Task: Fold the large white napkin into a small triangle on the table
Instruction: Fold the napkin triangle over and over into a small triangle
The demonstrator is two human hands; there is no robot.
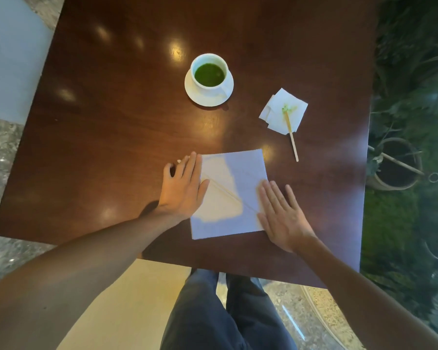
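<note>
White napkin (234, 195) flat near the surface's (111, 122) near edge, left hand (181, 184) and right hand (282, 215) pressing its sides, fingers extended flat, slightly spread, gripping nothing

Café or lounge, polished dark wood table (111, 137), cup of green drink (209, 72) on saucer (205, 97), stone floor (0, 157), potted plants (395, 168)

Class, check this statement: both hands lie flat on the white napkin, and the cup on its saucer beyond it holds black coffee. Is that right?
Not quite. The head view shows green liquid in the cup, not black coffee. The left hand and right hand do lie flat on the white napkin, and the cup stands on its saucer beyond it.
</note>
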